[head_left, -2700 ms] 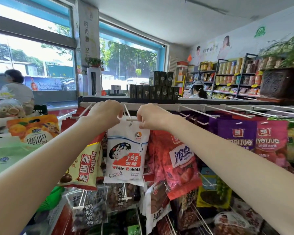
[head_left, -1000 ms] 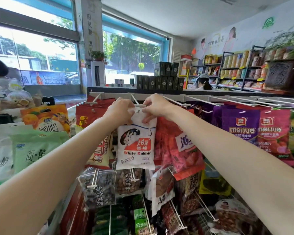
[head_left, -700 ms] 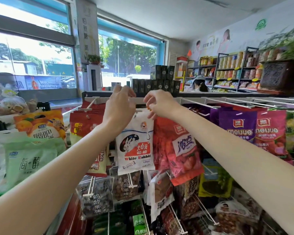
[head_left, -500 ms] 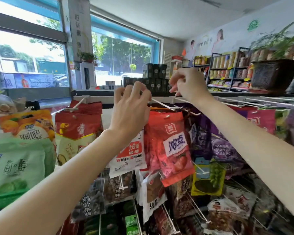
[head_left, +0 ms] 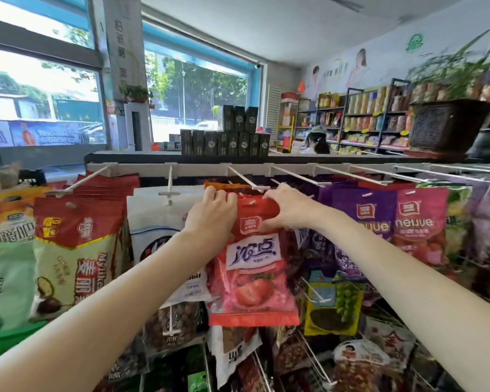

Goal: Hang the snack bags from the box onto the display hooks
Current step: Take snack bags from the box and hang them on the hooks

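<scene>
To the left hangs the white bag [head_left: 164, 222], already on its hook. My left hand [head_left: 211, 215] pinches the red bag [head_left: 252, 267] at its top left corner; my right hand [head_left: 283, 207] pinches the top right. The bag hangs long-axis down, directly ahead, on its hook [head_left: 245, 179], which points toward me. Purple bags [head_left: 362, 222] crowd the right; open room lies only nearward.

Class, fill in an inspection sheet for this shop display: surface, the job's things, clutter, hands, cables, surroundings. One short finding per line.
Surface: white hook rail with wire hooks.
Job's things: red strawberry bag at its hook; white bag hanging beside it.
Clutter: more bags crowd the lower hooks.
Hands: left hand and right hand grip the red bag's top.
Cables: nothing seen.
Surroundings: dark boxes, shelves, windows.
</scene>
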Available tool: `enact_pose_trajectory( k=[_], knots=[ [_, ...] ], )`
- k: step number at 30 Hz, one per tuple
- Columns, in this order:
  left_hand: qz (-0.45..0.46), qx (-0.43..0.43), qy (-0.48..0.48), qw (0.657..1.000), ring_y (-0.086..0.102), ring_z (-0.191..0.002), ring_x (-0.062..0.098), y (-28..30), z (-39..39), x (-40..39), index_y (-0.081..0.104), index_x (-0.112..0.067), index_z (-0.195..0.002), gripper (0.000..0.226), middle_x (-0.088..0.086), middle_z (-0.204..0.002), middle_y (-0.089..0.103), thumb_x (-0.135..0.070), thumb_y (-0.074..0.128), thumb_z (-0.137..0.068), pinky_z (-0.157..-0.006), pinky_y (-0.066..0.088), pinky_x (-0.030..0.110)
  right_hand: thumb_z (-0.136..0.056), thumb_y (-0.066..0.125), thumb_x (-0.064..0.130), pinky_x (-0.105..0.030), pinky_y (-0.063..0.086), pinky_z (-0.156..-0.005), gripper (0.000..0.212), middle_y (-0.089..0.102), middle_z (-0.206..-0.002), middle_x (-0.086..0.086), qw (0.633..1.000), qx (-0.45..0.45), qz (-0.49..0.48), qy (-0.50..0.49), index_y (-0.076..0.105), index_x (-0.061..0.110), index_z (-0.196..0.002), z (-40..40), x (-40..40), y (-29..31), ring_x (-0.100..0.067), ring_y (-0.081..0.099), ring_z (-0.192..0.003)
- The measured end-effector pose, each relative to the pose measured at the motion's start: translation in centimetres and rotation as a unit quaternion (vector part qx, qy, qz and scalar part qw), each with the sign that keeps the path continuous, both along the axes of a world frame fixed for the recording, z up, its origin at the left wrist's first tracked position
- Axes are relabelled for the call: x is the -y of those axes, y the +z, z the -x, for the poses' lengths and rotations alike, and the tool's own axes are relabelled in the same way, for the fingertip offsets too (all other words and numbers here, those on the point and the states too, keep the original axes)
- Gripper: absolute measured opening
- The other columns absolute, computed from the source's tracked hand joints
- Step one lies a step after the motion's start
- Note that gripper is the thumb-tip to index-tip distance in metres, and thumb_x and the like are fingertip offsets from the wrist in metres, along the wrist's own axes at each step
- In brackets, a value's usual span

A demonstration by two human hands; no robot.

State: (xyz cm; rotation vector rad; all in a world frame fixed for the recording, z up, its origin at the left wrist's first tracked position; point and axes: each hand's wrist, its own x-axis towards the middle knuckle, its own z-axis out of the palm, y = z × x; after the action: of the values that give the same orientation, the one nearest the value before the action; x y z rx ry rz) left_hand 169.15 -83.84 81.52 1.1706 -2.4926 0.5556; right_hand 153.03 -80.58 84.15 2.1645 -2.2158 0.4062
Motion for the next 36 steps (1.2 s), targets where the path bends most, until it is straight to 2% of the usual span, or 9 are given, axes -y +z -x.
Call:
enact_pose_trajectory(
  k=[5,13,17,20,24,26,30,33,36],
  knots=[
    [-0.049,0.044,0.036,0.997,0.028,-0.129,0.03,0.5,0.5,0.3,0.027,-0.009,-0.135,0.08,0.011,-0.136,0.039,-0.045,0.067,-0.077,-0.105,0.031,0.037,-0.06,0.082,0.048,-0.045,0.04,-0.103,0.11,0.024,-0.139,-0.011,0.997,-0.064,-0.034,-0.009,0.017,0.02,-0.144,-0.8,0.1,-1.7,-0.032,0.034,-0.129],
    [0.017,0.04,0.075,0.996,0.03,-0.127,0.028,-0.3,1.7,1.3,0.026,-0.014,-0.137,0.072,0.01,-0.135,0.04,-0.038,0.064,-0.082,-0.103,0.031,0.036,-0.061,0.082,0.043,-0.046,0.045,-0.089,0.103,0.021,-0.139,-0.011,0.997,-0.039,0.06,-0.039,0.021,0.021,-0.141,-1.1,1.2,-3.4,-0.033,0.034,-0.127],
    [-0.009,0.057,0.089,0.994,0.03,-0.128,0.029,0.5,1.9,0.6,0.019,-0.011,-0.141,0.089,0.012,-0.137,0.037,-0.049,0.067,-0.076,-0.105,0.029,0.037,-0.064,0.081,0.043,-0.046,0.045,-0.095,0.105,0.012,-0.145,-0.01,0.998,-0.031,0.046,0.001,0.016,0.021,-0.144,-0.2,0.8,-3.0,-0.033,0.036,-0.127],
    [0.013,0.04,0.085,0.995,0.032,-0.125,0.03,1.1,2.1,-1.2,0.023,-0.009,-0.139,0.087,0.012,-0.135,0.035,-0.056,0.061,-0.077,-0.104,0.029,0.04,-0.078,0.068,0.044,-0.038,0.051,-0.087,0.077,0.022,-0.142,-0.004,0.984,-0.019,0.144,0.101,0.031,0.017,-0.14,1.3,-1.1,-3.8,-0.024,0.051,-0.113],
    [0.191,-0.063,0.02,0.979,0.053,-0.086,0.026,0.8,2.9,-2.6,0.058,-0.005,-0.091,0.04,0.01,-0.095,0.055,-0.038,0.07,-0.072,-0.074,0.049,0.038,-0.088,0.045,0.022,-0.031,0.05,-0.047,0.018,0.058,-0.097,-0.001,0.944,-0.04,0.303,0.123,0.057,0.012,-0.095,4.9,-3.0,-7.0,-0.017,0.06,-0.059],
    [0.229,-0.104,-0.017,0.968,0.053,-0.08,0.026,0.7,3.4,-2.6,0.058,-0.006,-0.085,0.028,0.009,-0.091,0.056,-0.027,0.067,-0.069,-0.068,0.048,0.037,-0.087,0.047,0.014,-0.036,0.051,-0.058,0.013,0.062,-0.088,-0.002,0.96,-0.005,0.278,0.037,0.06,0.01,-0.088,6.8,-2.6,-7.8,-0.024,0.063,-0.071],
    [0.28,-0.09,-0.102,0.95,0.053,-0.084,0.024,0.6,5.3,-2.7,0.059,-0.008,-0.093,0.022,0.007,-0.098,0.058,-0.013,0.057,-0.072,-0.072,0.044,0.035,-0.088,0.049,0.003,-0.034,0.044,-0.089,0.03,0.053,-0.121,-0.008,0.974,0.074,0.207,-0.051,0.056,0.006,-0.117,9.3,-0.9,-6.5,-0.026,0.056,-0.106],
    [0.229,-0.009,-0.121,0.966,0.059,-0.08,0.022,0.3,8.1,-2.7,0.066,-0.011,-0.09,0.021,0.004,-0.09,0.064,-0.015,0.058,-0.07,-0.065,0.052,0.031,-0.086,0.047,-0.003,-0.032,0.034,-0.103,0.052,0.037,-0.143,-0.01,0.982,0.105,0.153,-0.035,0.039,0.007,-0.137,10.0,0.7,-4.3,-0.029,0.047,-0.122],
    [0.14,0.041,-0.064,0.987,0.051,-0.106,0.028,0.6,10.6,-1.5,0.053,-0.004,-0.113,0.026,0.012,-0.116,0.056,-0.013,0.042,-0.091,-0.084,0.044,0.033,-0.083,0.044,-0.008,-0.023,0.021,-0.112,0.065,0.023,-0.154,-0.007,0.992,0.087,0.093,-0.015,0.029,0.008,-0.145,11.1,3.6,-2.6,-0.023,0.028,-0.14]
  ],
)
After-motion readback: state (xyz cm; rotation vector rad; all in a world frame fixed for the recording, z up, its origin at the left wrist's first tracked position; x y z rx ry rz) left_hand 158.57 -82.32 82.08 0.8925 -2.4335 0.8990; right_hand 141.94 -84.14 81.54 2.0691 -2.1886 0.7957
